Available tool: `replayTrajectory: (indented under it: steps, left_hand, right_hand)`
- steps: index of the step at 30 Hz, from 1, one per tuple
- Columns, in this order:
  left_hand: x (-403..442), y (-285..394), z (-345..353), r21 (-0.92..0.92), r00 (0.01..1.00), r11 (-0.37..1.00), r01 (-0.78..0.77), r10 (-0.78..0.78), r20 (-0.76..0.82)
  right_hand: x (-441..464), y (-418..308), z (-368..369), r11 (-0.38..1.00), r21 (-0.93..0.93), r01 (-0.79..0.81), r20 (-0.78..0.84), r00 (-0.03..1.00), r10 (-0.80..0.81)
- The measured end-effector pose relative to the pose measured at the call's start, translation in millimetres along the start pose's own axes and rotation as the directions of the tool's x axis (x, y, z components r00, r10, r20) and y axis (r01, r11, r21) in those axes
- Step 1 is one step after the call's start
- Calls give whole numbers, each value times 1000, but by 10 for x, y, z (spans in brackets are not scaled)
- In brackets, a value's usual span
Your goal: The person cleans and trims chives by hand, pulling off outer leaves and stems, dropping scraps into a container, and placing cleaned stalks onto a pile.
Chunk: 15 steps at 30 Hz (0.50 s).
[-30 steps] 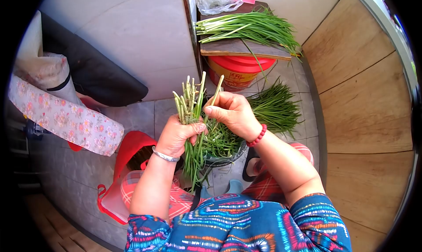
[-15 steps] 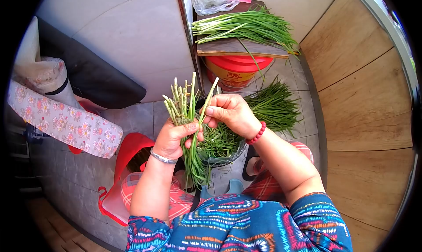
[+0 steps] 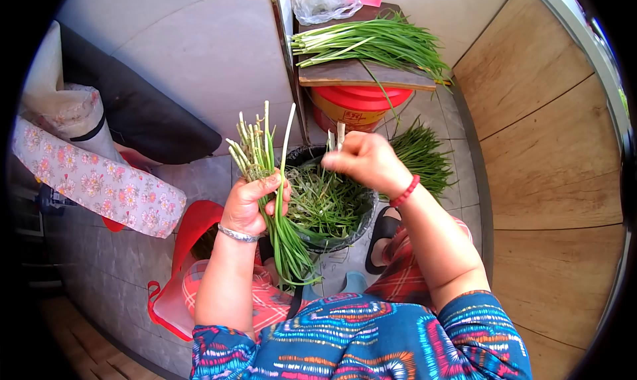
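My left hand (image 3: 247, 206) is wrapped round a bunch of garlic chives (image 3: 286, 244). Their pale stem ends point up and away from me, while the green leaves hang down below my fist. One whitish stem stands a little apart from the others near my thumb. My right hand (image 3: 373, 166), slightly blurred, is closed in a pinch with a pale, thin strip of stem skin (image 3: 341, 134) sticking up from it. It hovers over the right part of a bucket lined with a dark bag (image 3: 369, 222), which holds green and withered leaf scraps (image 3: 325, 204).
Cleaned-looking chives (image 3: 371, 38) lie on a small wooden table (image 3: 371, 77), beside a clear plastic bag (image 3: 325, 2). A red bucket (image 3: 352, 108) stands underneath. More chives (image 3: 424, 158) lie on the floor at right. A red bag (image 3: 192, 227) is by my left leg.
My right hand has moved right, away from the bunch, with a pale strip in its fingers. My left hand and the bunch have shifted slightly left, showing more of the scrap bucket.
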<state>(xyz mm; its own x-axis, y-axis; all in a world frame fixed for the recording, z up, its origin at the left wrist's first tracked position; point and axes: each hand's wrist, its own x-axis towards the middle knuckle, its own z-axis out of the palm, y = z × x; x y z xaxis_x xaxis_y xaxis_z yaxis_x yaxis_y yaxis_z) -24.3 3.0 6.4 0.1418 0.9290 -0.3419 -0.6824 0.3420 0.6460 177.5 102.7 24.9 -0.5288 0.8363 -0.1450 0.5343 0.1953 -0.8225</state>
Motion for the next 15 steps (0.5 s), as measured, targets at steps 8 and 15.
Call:
replayTrajectory:
  steps: [8, 15]
  left_hand:
    - [15, -114, 247, 333, 996, 943, -9, 38, -80]
    - [39, 76, 33, 323, 984, 945, -56, 107, -140]
  right_hand:
    - [55, 25, 357, 843, 456, 285, -112, 958, -263]
    - [65, 118, 7, 404, 906, -129, 113, 992, 65]
